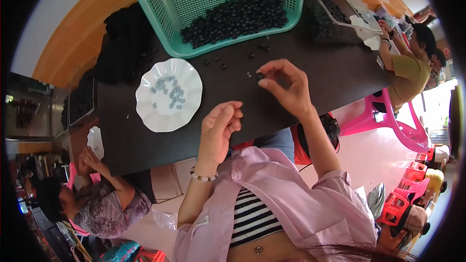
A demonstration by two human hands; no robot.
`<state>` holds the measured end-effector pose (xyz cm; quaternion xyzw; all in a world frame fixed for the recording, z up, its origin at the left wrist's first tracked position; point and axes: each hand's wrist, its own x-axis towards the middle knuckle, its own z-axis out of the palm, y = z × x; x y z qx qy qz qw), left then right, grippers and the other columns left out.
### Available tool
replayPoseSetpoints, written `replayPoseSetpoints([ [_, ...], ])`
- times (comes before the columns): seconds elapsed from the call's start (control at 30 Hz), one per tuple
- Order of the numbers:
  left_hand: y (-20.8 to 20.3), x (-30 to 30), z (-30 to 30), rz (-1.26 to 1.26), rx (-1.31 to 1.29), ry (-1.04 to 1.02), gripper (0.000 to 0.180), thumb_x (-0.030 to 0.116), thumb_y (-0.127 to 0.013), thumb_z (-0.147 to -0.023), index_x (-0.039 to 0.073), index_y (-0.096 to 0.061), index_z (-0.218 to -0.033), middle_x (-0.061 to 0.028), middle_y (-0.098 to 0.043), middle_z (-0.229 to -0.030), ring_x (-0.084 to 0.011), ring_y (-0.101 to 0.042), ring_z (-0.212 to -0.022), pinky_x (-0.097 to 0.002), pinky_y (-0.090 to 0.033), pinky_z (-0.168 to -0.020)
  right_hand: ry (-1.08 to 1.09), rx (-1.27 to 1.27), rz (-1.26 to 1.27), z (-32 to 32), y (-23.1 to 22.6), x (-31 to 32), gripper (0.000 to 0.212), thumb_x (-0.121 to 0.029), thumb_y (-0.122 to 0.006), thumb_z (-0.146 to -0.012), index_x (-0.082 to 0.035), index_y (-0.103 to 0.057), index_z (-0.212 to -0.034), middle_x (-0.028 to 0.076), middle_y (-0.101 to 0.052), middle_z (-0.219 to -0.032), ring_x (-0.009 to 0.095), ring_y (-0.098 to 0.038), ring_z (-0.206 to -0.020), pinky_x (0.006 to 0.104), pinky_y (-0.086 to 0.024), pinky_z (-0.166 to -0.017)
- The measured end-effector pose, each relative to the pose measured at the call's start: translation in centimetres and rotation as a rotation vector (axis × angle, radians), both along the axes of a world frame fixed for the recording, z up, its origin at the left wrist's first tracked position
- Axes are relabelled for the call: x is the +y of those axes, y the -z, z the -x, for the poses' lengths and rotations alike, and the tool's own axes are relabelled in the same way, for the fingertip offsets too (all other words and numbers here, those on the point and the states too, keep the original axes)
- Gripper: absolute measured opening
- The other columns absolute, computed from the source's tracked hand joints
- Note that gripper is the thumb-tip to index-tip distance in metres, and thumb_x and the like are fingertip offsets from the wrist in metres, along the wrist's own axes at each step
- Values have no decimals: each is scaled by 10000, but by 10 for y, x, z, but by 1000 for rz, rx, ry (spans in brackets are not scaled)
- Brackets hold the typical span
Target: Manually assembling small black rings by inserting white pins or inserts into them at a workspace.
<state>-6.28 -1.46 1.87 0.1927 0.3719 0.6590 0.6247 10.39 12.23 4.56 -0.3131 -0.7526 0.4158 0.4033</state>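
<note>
My right hand (292, 90) pinches a small round black piece (260, 75) between thumb and forefinger, above the dark table (233, 82). To its left and nearer to me, my left hand (218, 128) is closed, thumb against the curled fingers. Anything inside that hand is too small or hidden to make out. A few more black pieces (223, 66) lie loose on the table beyond my hands. Left of my left hand stands a white scalloped plate (150, 116) with several small, clear bluish pieces (167, 90) on it.
A green mesh basket (170, 43) holding a heap of black pieces (242, 14) stands at the far side. Black cloth (119, 43) lies left of it. Co-workers sit left (104, 204) and right (410, 68), near a pink chair (383, 121) and a clear tray (340, 19).
</note>
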Motion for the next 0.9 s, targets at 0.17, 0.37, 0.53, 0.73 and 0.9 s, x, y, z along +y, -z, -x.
replayPoseSetpoints([
  [0.17,-5,8,-9,-9,-46,75,301,279,-560,-973,15,-636,-1095,0,-629,-877,-42,-518,-706,-185,-430,-653,-115,122,-45,11,0,-35,387,-9,-752,-746,-12,-617,-1109,40,-665,-939,110,-571,-842,249,-448,-748],
  [0.37,-1,5,-7,-24,-119,118,274,295,-577,-960,38,-657,-1014,9,-631,-852,-43,-523,-713,-186,-440,-665,-157,67,-152,12,-7,-42,399,-16,-774,-705,-20,-642,-1082,48,-667,-902,142,-548,-790,269,-451,-726],
  [0.53,4,3,-8,-36,-194,129,264,288,-586,-954,39,-657,-1006,0,-642,-859,-50,-528,-710,-203,-456,-686,-143,57,-240,15,-11,-46,366,-23,-780,-676,-31,-665,-1024,40,-670,-859,172,-541,-769,279,-467,-696],
  [0.73,7,1,-7,-33,-252,130,269,280,-588,-952,29,-654,-1022,-18,-658,-877,-57,-541,-717,-220,-469,-705,-155,25,-279,17,-13,-48,360,-8,-764,-684,-39,-670,-1029,38,-670,-875,180,-558,-776,285,-470,-696],
  [0.9,13,-2,-2,-35,-303,167,262,272,-596,-947,29,-652,-1029,-34,-660,-939,-53,-550,-741,-221,-470,-713,-212,-49,-364,15,-19,-48,345,10,-739,-696,-41,-674,-1031,40,-670,-894,193,-575,-796,302,-475,-702],
])
